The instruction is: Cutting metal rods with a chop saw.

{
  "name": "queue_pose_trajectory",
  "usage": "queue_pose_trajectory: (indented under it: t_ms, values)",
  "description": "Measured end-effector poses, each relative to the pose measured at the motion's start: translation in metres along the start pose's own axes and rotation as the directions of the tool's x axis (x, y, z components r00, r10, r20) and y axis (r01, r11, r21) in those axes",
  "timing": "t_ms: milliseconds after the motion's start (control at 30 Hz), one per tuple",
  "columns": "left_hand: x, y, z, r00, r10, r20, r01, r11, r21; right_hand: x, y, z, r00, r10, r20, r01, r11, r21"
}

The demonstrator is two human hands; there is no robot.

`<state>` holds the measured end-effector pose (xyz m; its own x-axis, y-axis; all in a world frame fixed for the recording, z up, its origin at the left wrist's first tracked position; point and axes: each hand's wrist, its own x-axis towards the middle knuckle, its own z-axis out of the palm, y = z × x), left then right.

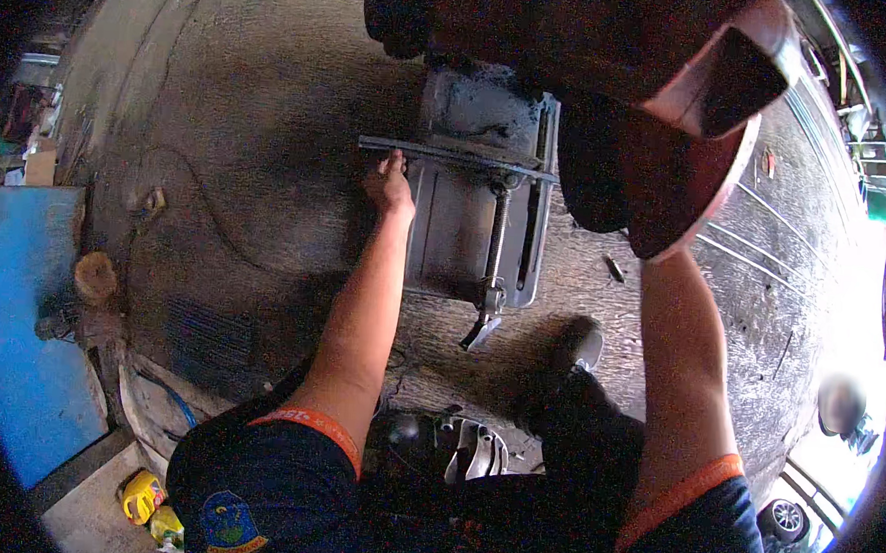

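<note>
My left hand [390,182] is closed on the left end of a thin metal bar [449,157]. The bar lies crosswise over the grey base [445,237] of what looks like a cut-off saw. A threaded vise screw [498,234] with a crank handle [479,332] runs from the bar toward me. Above the base at right looms the saw's dark red head [585,44], with a square open-ended part [729,81] and a curved guard [683,194]. My right forearm [683,329] reaches up behind that guard, which hides my right hand and its fingers.
My shoe [585,342] rests just below the base. A small dark piece [615,268] and thin rods [764,265] lie on the floor at right. A blue panel [26,305], a round wooden piece [95,276] and a yellow container [141,497] are at left. Another person [842,406] is far right.
</note>
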<state>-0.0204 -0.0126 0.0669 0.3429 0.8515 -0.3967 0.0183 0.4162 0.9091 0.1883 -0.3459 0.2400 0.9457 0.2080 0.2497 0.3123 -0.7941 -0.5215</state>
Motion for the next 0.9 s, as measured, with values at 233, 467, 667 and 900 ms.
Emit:
queue_pose_trajectory:
  t_ms: [233, 467, 667, 900]
  values:
    - [0.009, -0.017, 0.004, 0.999, 0.047, -0.022, -0.048, 0.995, -0.089, 0.089, -0.157, -0.203, 0.642, -0.616, -0.458, 0.673, 0.738, -0.05]
    - [0.005, -0.013, 0.007, 0.991, 0.129, -0.039, -0.123, 0.984, 0.132, 0.065, -0.274, -0.226, 0.684, -0.702, 0.195, 0.726, 0.681, -0.096]
    - [0.002, -0.017, 0.01, 0.981, 0.194, -0.018, -0.188, 0.965, 0.185, 0.017, -0.32, -0.208, 0.674, -0.553, 0.49, 0.71, 0.669, -0.221]
    - [-0.024, 0.02, 0.009, 0.973, 0.227, -0.031, -0.198, 0.9, 0.389, -0.066, -0.325, -0.194, 0.575, -0.624, 0.529, 0.722, 0.692, 0.032]
